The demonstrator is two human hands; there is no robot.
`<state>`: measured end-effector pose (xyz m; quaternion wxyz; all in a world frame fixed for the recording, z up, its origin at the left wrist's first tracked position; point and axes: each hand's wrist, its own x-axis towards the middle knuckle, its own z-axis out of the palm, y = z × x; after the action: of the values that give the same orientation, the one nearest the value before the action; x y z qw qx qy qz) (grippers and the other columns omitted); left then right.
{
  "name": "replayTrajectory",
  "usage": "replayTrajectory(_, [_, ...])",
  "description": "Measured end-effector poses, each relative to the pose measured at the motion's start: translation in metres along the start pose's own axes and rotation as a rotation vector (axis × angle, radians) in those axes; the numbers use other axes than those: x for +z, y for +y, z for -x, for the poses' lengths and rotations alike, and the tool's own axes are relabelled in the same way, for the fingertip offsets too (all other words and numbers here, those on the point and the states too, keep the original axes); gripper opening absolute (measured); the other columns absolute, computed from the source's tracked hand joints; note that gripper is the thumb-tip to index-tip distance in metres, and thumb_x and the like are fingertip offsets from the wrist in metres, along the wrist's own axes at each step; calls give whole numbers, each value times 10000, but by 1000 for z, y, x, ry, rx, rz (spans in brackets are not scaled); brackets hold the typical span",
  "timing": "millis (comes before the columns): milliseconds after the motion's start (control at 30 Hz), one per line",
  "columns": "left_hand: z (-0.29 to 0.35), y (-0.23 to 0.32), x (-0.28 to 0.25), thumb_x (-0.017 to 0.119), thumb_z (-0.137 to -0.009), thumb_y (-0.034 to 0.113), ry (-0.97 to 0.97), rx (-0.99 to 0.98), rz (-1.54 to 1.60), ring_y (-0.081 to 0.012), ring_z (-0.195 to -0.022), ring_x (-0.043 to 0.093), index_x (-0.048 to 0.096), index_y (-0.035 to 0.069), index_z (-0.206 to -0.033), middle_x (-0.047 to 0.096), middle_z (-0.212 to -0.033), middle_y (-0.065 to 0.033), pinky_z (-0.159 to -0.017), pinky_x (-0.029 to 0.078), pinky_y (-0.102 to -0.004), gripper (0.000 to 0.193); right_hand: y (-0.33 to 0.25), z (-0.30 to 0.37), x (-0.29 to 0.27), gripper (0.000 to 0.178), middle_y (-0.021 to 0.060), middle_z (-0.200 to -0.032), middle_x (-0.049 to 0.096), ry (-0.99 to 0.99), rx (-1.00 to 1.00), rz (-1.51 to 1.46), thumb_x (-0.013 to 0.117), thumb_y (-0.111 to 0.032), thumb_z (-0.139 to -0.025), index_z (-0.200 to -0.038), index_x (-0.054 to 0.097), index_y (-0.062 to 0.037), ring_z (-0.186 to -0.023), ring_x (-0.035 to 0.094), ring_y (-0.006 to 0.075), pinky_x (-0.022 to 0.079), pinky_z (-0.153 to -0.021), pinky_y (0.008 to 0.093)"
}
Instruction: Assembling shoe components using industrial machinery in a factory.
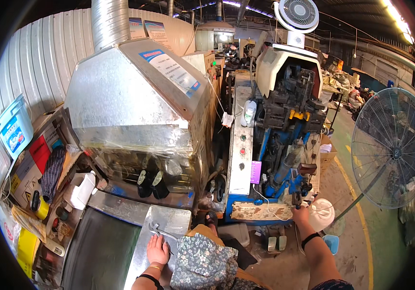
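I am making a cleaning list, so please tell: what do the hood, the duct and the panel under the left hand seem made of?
Hood: likely galvanized sheet metal; dull silver, mottled shine. Duct: probably thin metal; bright, ribbed. Panel: smooth bare metal, perhaps steel; bright reflections.

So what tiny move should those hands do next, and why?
Perhaps the left hand should close around the metal tool: it lies flat on the metal plate right beside it, while the right hand is at the blue machine.
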<state>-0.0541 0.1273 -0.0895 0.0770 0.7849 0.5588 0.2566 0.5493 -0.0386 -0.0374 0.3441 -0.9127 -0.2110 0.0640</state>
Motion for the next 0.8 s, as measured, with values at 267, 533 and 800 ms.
replayTrajectory(267, [0,2,-1,549,-884,280,-6,-6,-7,-406,-1305,484,590,68,-1289,555,-1361,-245,-1108,339,-505,460,-5,4,-3,429,268,-921,702,-2,-4,24,722,-312,-777,-994,700,57,-925,678,415,521,-831,458])
replayTrajectory(533, [1,-1,1,552,-882,278,10,0,-5,-410,-1302,485,594,66,-1284,557,-1359,-246,-1109,338,-507,456,-1,-1,1,442,278,-944,698,-50,53,1,726,-316,-776,-999,694,64,-945,674,418,519,-833,464])
replayTrajectory(800, [1,1,0,550,-885,275,8,-3,-1,-406,-1305,484,596,63,-1283,557,-1361,-242,-1111,336,-507,454,7,-6,6,441,266,-946,701,-34,57,-38,722,-321,-773,-1009,697,51,-951,671,420,516,-846,468])
